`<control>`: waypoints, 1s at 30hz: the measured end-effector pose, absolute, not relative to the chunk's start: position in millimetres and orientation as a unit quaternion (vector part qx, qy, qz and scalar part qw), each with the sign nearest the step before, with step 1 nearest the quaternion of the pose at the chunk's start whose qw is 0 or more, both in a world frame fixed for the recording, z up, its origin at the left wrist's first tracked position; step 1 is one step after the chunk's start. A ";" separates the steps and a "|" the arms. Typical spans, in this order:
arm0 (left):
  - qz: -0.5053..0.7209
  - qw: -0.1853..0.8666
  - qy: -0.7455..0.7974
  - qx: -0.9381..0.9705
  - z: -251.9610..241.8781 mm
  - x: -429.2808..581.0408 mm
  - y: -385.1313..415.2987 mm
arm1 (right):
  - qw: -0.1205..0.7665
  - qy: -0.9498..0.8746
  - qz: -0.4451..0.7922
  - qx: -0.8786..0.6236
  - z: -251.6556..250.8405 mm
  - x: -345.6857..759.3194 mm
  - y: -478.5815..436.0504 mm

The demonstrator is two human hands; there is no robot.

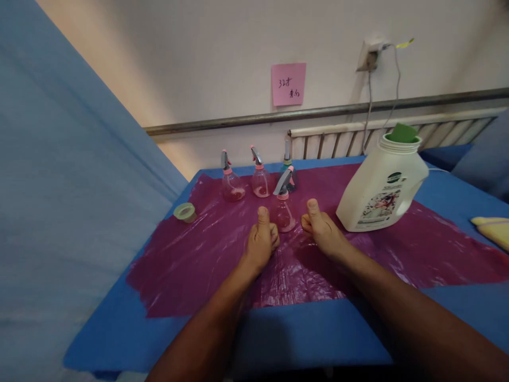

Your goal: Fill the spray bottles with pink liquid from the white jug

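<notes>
My left hand is curled into a fist with its thumb pointing up. Mirroring it, my right hand is also a fist, thumb raised, and neither appears to hold anything. Between the two fists stands a clear pink spray bottle with a grey and pink trigger head. Two more pink spray bottles stand upright behind my left hand. A blue spray bottle is partly hidden behind the nearest pink one. Right of my right hand is a large white jug with green material in its open mouth.
A purple plastic sheet covers much of the blue-covered table. On its left sits a small light-green tub. A yellow cloth lies at the far right. A blue curtain hangs left; a metal rail runs along the wall.
</notes>
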State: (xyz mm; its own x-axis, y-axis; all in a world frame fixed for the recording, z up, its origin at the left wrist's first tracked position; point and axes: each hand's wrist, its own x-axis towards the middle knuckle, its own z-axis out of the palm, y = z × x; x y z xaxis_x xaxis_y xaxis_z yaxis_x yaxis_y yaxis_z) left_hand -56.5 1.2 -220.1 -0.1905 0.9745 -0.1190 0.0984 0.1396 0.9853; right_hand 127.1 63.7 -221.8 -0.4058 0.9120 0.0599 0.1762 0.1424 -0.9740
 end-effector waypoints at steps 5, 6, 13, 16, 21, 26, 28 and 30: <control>0.478 0.449 0.608 0.448 -219.2 -57.5 3.5 | 0.357 -0.670 0.512 -0.402 -230.0 123.6 61.8; 0.477 0.450 0.609 0.447 -219.6 -57.1 4.4 | 0.353 -0.671 0.513 -0.402 -231.4 122.6 61.1; 0.455 0.452 0.611 0.464 -223.7 -51.0 6.6 | 0.332 -0.679 0.505 -0.417 -235.1 118.3 57.4; 0.451 0.453 0.608 0.470 -222.2 -48.9 5.1 | 0.335 -0.688 0.490 -0.417 -235.0 117.6 56.2; 0.460 0.427 0.606 0.488 -220.8 -51.7 3.3 | 0.344 -0.705 0.456 -0.420 -235.4 120.5 54.8; 0.520 0.193 0.634 0.539 -229.4 -60.1 6.5 | 0.450 -0.692 0.352 -0.441 -230.9 130.2 56.6; 0.529 0.115 0.639 0.547 -235.5 -61.4 10.6 | 0.492 -0.675 0.320 -0.448 -225.5 132.8 60.6; 0.525 0.074 0.634 0.562 -242.6 -61.1 16.1 | 0.512 -0.667 0.294 -0.455 -217.3 132.7 67.3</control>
